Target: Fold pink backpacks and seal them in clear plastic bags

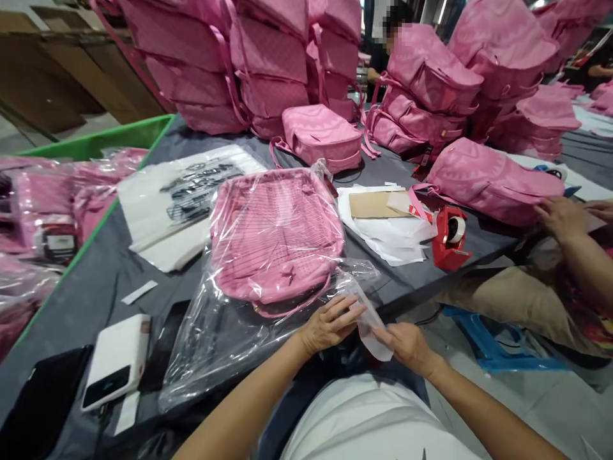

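Observation:
A pink backpack (278, 236) lies flat in a clear plastic bag (225, 345), whose loose end spreads toward me over the dark table. At the bag's lower right, a whitish see-through strip (376, 338) stretches between my hands; whether it belongs to the bag, I cannot tell. My right hand (409, 345) pinches its lower end between thumb and fingers. On its upper part, my left hand (330, 322) has its fingers closed together over the edge, with the fingertips partly hidden.
A red tape dispenser (450, 239) and white papers (383, 239) lie right of the bag. Left are flat white bags (191, 191), a white power bank (119, 361) and a green-edged bin (153, 131). Pink backpacks (268, 64) stack behind. A co-worker's hand (565, 217) touches another backpack (493, 182).

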A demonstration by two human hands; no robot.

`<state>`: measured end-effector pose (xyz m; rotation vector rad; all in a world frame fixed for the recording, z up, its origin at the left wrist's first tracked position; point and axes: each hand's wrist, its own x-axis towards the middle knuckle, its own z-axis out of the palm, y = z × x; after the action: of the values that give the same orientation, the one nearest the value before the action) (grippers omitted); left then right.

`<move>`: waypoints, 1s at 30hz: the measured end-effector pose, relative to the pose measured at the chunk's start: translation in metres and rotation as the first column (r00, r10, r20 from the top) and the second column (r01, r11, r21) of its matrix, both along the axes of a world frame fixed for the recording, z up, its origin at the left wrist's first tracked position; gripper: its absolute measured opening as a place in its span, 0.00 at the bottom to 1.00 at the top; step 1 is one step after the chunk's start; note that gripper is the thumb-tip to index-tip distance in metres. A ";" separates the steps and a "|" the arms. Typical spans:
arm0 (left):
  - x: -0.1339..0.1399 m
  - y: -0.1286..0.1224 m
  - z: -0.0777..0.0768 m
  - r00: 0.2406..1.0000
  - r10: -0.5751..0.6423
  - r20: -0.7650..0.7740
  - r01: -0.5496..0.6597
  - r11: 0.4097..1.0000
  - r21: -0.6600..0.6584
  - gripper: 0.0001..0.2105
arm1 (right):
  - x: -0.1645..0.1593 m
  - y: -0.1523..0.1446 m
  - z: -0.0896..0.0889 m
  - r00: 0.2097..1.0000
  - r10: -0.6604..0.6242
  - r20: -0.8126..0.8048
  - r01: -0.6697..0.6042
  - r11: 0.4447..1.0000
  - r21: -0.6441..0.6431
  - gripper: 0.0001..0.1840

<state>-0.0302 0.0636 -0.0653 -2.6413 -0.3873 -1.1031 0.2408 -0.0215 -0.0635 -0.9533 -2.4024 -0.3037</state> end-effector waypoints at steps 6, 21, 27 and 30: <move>0.006 0.020 0.028 0.923 -0.320 -0.215 0.328 0.945 0.003 0.04 | -0.017 -0.019 -0.012 0.987 -0.022 -0.157 0.014 0.998 -0.055 0.26; 0.023 0.018 0.035 0.707 -0.336 -0.623 0.250 0.942 -0.224 0.07 | -0.027 -0.021 -0.047 0.938 -0.345 -0.040 0.321 0.905 -0.280 0.26; 0.021 0.017 0.043 0.735 -0.289 -0.613 0.103 0.942 -0.321 0.15 | -0.033 -0.039 -0.059 0.944 -0.292 -0.154 0.226 0.912 -0.342 0.13; 0.025 0.016 0.049 0.750 -0.300 -0.589 0.064 0.920 -0.387 0.13 | -0.033 -0.055 -0.055 0.951 -0.218 -0.221 0.132 0.929 -0.346 0.13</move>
<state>-0.0054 0.0791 -0.0159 -3.2037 -0.1791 -0.0956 0.2073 -0.0769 -0.1182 -1.2771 -2.1677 0.1582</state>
